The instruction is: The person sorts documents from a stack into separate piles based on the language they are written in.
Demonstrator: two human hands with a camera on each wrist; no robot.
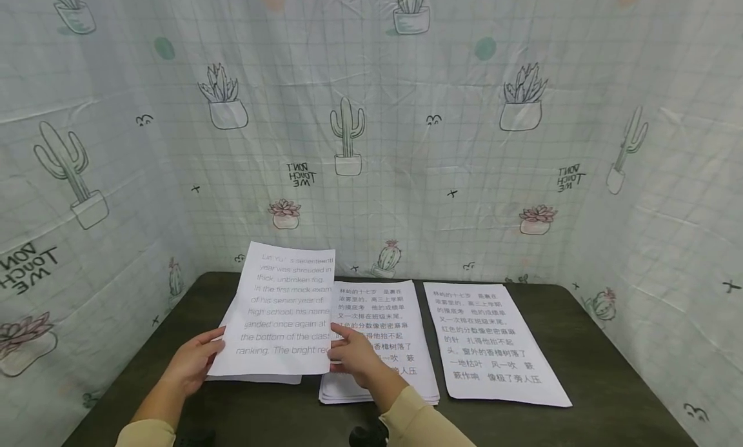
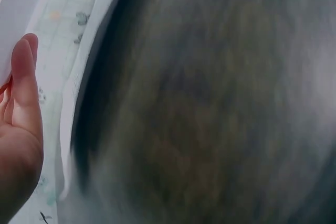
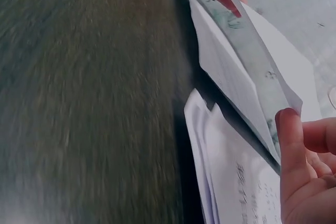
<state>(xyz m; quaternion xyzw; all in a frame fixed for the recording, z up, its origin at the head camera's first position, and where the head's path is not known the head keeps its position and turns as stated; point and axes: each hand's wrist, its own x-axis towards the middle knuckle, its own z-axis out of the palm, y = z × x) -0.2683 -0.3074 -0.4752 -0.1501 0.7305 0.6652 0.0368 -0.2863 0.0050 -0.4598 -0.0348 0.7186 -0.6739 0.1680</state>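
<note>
A white sheet of paper (image 1: 284,311) printed with large English text is raised in front of me, tilted so its face shows in the head view. My left hand (image 1: 194,362) pinches its left edge near the lower corner; in the left wrist view the thumb (image 2: 25,82) lies along the paper. At the opposite edge, my right hand (image 1: 355,355) grips the sheet between thumb and fingers, as the right wrist view also shows. Beneath the raised sheet, more white paper (image 1: 261,378) lies on the table, mostly hidden. My right hand overlaps a middle stack (image 1: 380,298) of sheets with Chinese text.
To the right lies another paper (image 1: 493,344) with the same kind of Chinese print. All the paper is on a dark table (image 1: 604,369). A pale curtain (image 1: 395,157) with cactus drawings hangs behind and at both sides. Small black objects (image 1: 367,436) show at the near edge.
</note>
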